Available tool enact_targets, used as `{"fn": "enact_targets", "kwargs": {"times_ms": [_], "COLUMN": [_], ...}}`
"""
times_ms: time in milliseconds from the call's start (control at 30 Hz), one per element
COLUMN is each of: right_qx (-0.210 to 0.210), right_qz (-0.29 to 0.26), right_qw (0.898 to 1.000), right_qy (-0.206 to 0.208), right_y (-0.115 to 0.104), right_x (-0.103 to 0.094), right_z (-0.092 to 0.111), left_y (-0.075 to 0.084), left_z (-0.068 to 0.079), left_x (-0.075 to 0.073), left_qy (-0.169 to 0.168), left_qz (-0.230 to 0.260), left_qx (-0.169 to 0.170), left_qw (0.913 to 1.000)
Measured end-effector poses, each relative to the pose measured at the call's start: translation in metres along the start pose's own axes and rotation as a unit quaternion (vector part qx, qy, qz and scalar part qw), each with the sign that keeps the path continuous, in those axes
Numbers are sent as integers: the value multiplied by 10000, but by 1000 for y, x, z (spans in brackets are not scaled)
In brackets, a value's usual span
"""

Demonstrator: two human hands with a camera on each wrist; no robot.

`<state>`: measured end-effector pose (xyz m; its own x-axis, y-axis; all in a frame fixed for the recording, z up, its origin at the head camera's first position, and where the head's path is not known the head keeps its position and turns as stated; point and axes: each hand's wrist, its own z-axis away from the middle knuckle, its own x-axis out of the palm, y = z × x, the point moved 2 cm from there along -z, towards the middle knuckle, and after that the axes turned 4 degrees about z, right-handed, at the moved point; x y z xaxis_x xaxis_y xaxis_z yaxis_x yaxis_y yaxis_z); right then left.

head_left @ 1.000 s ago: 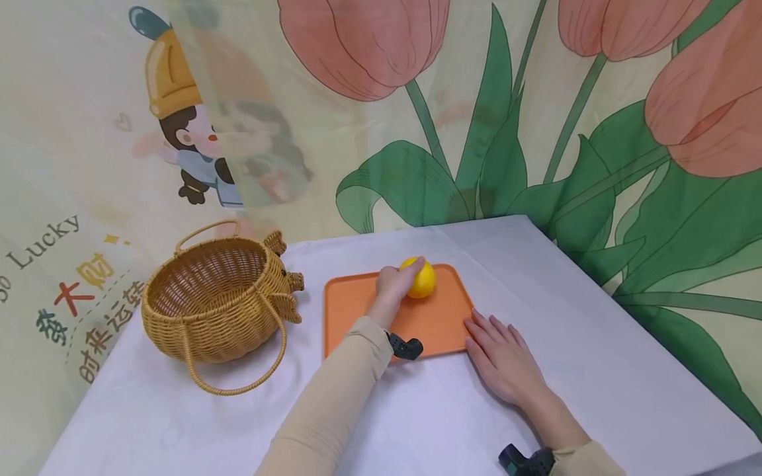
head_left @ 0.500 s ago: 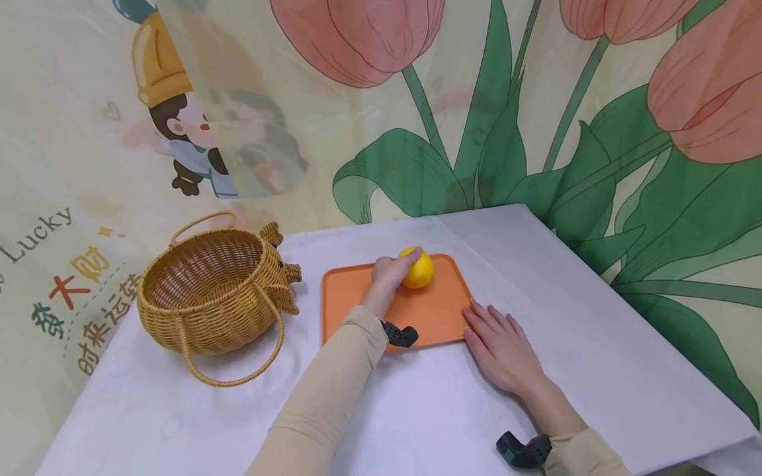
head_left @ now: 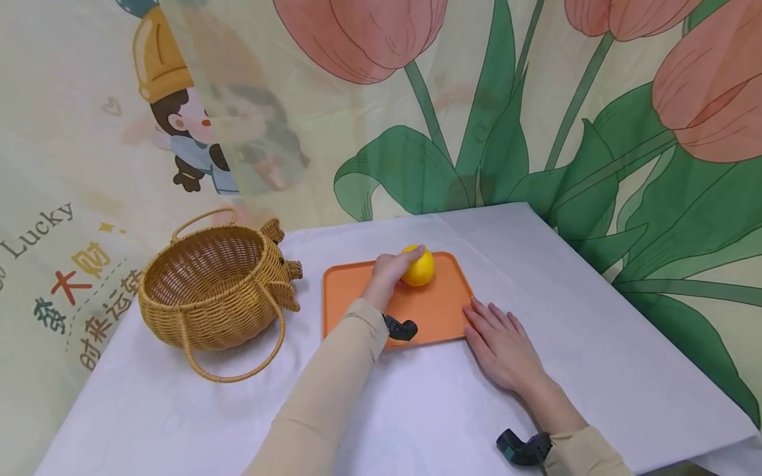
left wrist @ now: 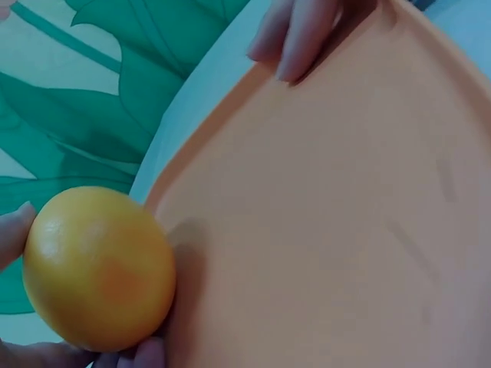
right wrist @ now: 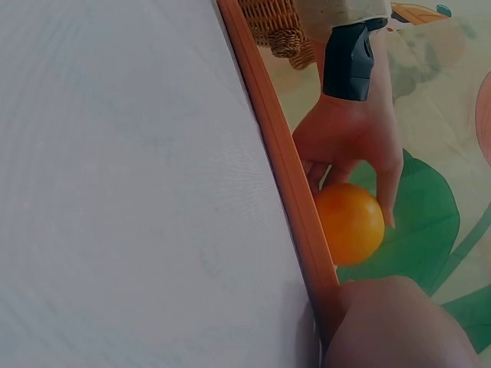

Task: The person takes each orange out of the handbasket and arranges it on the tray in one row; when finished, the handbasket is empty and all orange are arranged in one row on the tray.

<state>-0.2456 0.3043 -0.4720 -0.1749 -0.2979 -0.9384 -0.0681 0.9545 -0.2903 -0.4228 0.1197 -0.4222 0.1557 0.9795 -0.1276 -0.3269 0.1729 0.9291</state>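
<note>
A smooth yellow-orange fruit, seemingly an orange (head_left: pixel 420 267), is at the far right part of a flat orange tray (head_left: pixel 425 317). My left hand (head_left: pixel 385 276) grips it, with the thumb over the near side; in the left wrist view the orange (left wrist: pixel 100 268) sits between thumb and fingers, close to the tray's rim. Whether it touches the tray is hard to tell. My right hand (head_left: pixel 506 347) lies palm down on the cloth with straight fingers, its fingertips touching the tray's right edge. The right wrist view shows the left hand (right wrist: pixel 353 138) reaching down over the orange.
Left of the tray stands a wicker basket (head_left: pixel 232 330) shaped like a pig, one handle hanging toward the front. White cloth (head_left: pixel 571 317) covers the table, whose right edge runs diagonally. A tulip-printed curtain (head_left: pixel 405 172) hangs behind.
The head view has tilted slightly, so everything sits a little higher in it. Both hands, the orange and the tray keep the same places relative to one another.
</note>
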Motion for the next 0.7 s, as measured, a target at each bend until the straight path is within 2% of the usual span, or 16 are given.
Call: {"fn": "enact_targets", "kwargs": {"times_ms": [133, 233, 467, 700], "right_qx": [10, 18, 51, 74], "right_qz": [8, 18, 39, 19], "right_qw": [10000, 10000, 10000, 10000], "right_qy": [-15, -22, -27, -57], "right_y": [1, 1, 0, -2], "right_x": [0, 1, 0, -1], "right_z": [0, 0, -2, 0], "left_y": [2, 4, 7, 6], "left_z": [-4, -5, -5, -4], "left_x": [-4, -6, -4, -4], "left_qy": [-331, -437, -383, -316], "left_qz": [273, 315, 423, 432], "left_qx": [-119, -198, -170, -289], "left_qw": [9990, 9984, 9982, 9981]}}
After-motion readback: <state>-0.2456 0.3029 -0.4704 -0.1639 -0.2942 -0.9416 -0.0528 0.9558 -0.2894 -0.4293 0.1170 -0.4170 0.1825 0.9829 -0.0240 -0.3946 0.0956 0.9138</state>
